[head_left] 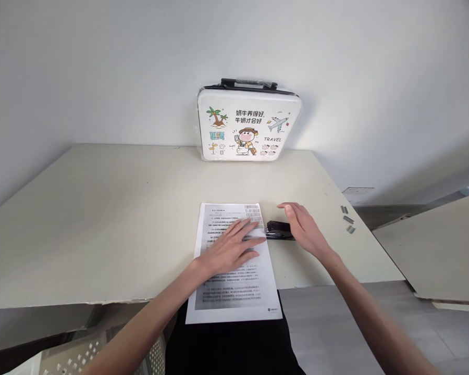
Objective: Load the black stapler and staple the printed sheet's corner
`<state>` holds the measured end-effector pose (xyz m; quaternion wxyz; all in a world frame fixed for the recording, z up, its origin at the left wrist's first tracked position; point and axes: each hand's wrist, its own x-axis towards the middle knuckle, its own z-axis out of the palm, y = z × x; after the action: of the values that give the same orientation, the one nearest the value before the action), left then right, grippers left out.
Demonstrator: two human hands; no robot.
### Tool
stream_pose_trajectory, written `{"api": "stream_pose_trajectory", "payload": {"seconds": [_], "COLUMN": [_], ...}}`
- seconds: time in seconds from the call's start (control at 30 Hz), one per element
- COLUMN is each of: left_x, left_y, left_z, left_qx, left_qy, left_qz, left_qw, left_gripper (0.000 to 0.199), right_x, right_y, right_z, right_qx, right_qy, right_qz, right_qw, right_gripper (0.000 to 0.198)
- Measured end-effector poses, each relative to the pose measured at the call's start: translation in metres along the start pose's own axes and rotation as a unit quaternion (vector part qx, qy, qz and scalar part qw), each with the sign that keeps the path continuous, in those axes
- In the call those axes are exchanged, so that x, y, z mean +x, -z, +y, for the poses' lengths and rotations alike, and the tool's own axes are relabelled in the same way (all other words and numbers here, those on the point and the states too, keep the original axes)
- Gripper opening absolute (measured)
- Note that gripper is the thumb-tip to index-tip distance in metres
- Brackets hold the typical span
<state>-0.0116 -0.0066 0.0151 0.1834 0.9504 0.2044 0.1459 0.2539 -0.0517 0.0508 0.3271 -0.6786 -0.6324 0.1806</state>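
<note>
Printed paper (238, 286) lies lengthwise on the table, its near end overhanging the front edge above my lap. Spread flat across its upper half is my left hand (234, 245), fingers apart and holding nothing. A black stapler (279, 229) lies on its base to the right of the paper, its front end at the paper's right edge. My right hand (303, 226) is at the stapler's rear end and hides it; the fingers stretch out beyond the stapler, not wrapped round it. Whether the palm presses on the stapler, I cannot tell.
Several strips of staples (347, 221) lie on the right of the white table (101, 219). A white carry case (250, 125) with cartoon prints leans against the wall at the back. Another table (445, 250) stands to the right, and a perforated chair (74, 357) is at lower left.
</note>
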Motion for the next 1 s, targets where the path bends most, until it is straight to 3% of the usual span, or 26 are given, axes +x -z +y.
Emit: {"api": "stream_pose_trajectory", "payload": {"seconds": [0.17,0.37,1.0], "left_x": [-0.002,-0.001,0.000], "left_y": [0.000,0.000,-0.003], "left_z": [-0.001,-0.002,-0.004], "left_qx": [-0.006,-0.019,-0.058], "left_qy": [-0.002,-0.015,-0.020], "left_qz": [0.002,0.004,0.015], "left_qw": [1.000,1.000,0.998], "left_gripper": [0.047,0.047,0.041], "right_x": [0.017,0.024,0.025], "right_y": [-0.010,-0.021,-0.025], "right_z": [-0.022,-0.024,-0.020], "right_qx": [-0.039,-0.098,-0.136], "right_qy": [0.023,0.045,0.082], "right_qz": [-0.036,-0.093,-0.124], "right_qw": [0.998,0.990,0.979], "right_gripper": [0.057,0.058,0.057]}}
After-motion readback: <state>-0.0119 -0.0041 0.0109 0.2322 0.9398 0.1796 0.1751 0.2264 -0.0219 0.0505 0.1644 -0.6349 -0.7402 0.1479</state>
